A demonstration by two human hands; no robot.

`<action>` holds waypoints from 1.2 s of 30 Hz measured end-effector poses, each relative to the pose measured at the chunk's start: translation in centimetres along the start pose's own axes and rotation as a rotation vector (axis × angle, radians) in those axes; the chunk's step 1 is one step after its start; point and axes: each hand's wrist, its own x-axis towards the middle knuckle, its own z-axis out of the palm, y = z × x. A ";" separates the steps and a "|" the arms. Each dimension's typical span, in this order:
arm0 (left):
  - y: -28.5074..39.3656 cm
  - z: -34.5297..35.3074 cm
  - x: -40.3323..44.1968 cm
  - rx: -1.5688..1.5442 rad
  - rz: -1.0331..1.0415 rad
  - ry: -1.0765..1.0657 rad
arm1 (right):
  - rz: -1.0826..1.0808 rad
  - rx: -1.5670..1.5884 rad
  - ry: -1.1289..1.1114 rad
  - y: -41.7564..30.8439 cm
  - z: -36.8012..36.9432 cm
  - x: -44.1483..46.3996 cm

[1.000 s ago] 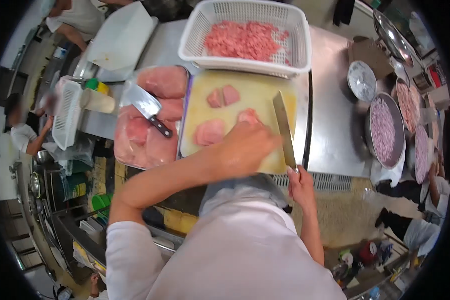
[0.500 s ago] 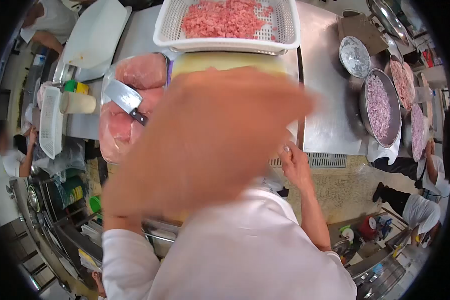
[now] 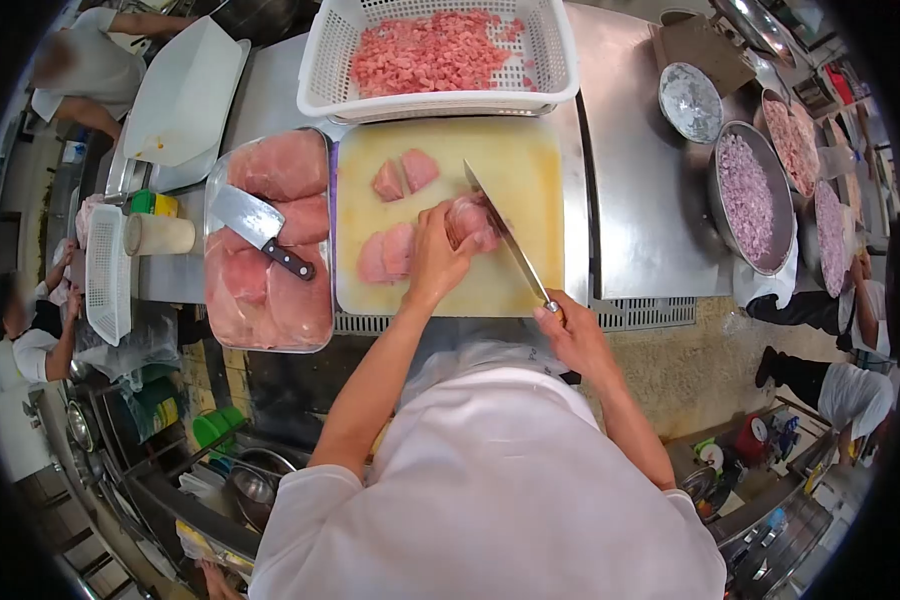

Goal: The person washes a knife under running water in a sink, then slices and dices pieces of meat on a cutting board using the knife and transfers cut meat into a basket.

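Observation:
My left hand (image 3: 438, 257) has its fingers closed on a piece of raw meat (image 3: 473, 222) on the yellowish cutting board (image 3: 450, 295). In my right hand (image 3: 575, 333) is the handle of a long kitchen knife (image 3: 507, 235). Its blade slants up and to the left, along the right side of that meat; whether it touches cannot be made out. Two smaller meat chunks (image 3: 420, 168) lie near the top of the board. More meat pieces (image 3: 386, 252) rest left of my left hand.
Left of the board, a metal tray (image 3: 270, 348) holds large raw cuts with a cleaver (image 3: 262, 228) on top. A white perforated basket (image 3: 435, 104) of diced meat stands beyond the board. To the right is a bowl of chopped onion (image 3: 746, 200). Other people work on both sides.
My left arm, a blur close to the camera before, has come down, and the hand is on the meat. The board and knife, hidden earlier, now show. My right hand has shifted slightly.

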 end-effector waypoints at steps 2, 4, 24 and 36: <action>-0.1 -0.6 0.1 0.021 0.110 0.098 | 0.029 0.055 -0.001 0.5 -0.1 -0.1; -0.9 -1.7 1.0 0.188 0.285 0.238 | -0.007 0.097 0.034 1.9 0.4 0.2; -1.9 -5.7 13.4 0.660 0.460 -0.038 | 0.003 0.201 0.061 1.8 1.5 0.7; -1.8 -8.7 10.8 0.834 0.441 0.146 | 0.091 0.174 0.024 0.6 0.7 0.8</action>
